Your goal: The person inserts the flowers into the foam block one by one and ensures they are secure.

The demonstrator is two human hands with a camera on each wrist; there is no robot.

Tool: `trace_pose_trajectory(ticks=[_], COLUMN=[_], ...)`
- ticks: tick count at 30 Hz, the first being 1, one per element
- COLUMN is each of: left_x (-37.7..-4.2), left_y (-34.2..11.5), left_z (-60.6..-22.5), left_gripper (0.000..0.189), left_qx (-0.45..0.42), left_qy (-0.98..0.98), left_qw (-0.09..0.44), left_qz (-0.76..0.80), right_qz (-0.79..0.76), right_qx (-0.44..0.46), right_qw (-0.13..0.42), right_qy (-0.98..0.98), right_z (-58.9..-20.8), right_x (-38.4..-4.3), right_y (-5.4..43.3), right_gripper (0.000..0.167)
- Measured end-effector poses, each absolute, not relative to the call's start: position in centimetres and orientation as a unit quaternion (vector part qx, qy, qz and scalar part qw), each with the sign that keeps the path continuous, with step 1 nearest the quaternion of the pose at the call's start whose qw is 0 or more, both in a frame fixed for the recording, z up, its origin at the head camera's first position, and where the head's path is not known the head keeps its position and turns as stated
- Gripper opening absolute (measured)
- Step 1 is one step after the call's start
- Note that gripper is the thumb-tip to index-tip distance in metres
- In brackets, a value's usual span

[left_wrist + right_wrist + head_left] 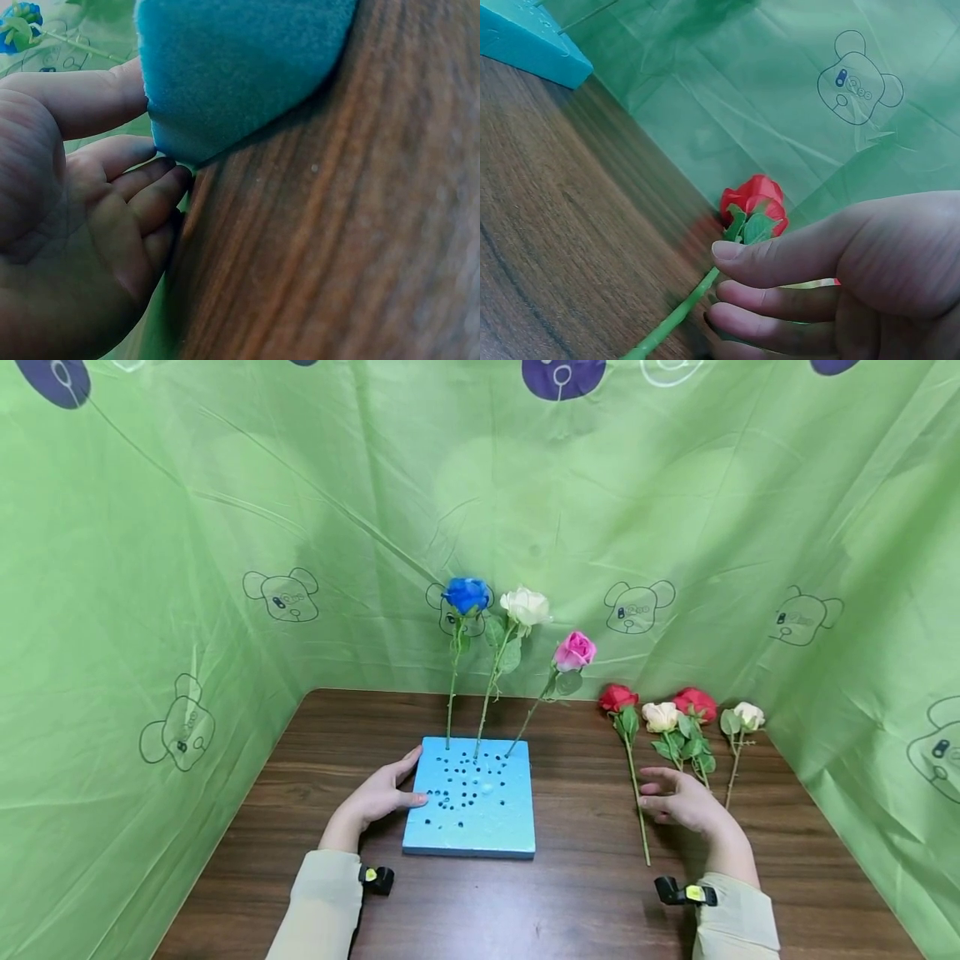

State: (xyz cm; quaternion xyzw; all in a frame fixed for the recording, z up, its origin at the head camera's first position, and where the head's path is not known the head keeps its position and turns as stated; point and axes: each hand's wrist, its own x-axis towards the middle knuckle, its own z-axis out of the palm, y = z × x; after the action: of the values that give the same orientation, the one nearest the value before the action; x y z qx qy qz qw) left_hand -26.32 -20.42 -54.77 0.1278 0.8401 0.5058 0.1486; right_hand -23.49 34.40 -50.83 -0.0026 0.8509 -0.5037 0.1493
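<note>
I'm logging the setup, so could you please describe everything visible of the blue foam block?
The foam block is a flat, light blue square slab, its top pocked with many dark holes. It lies flat on the table. Three rose stems stand in holes near its far edge. The left hand touches its left edge.

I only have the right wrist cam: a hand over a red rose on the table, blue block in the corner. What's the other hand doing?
Observer: The left hand rests against the left edge of the blue foam block, thumb on its top face.
Operator: Anything stuck in the block?
Observer: Three roses stand in it along the far edge: blue rose, white rose, pink rose.
Operator: Is my red rose the only loose one?
Observer: No. Beside the red rose, three more lie to the right of the right hand: a cream rose, a second red rose, another cream rose.
</note>
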Motion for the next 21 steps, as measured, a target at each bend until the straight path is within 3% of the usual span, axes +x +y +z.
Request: trace_pose_trajectory(ticks=[21], left_x=[-26.3], left_y=[-20.5], left_z=[-54.8], left_gripper=[0.100], left_qx=[0.127], left_qy=[0.844], left_qw=[0.143], left_qz=[0.500], right_qz=[-0.482], right_qx=[0.054], right_qw=[0.146], right_qy=[0.862], right_z=[-51.4], right_x=[-24.0], right_y=[32.9], right_gripper=[0.066])
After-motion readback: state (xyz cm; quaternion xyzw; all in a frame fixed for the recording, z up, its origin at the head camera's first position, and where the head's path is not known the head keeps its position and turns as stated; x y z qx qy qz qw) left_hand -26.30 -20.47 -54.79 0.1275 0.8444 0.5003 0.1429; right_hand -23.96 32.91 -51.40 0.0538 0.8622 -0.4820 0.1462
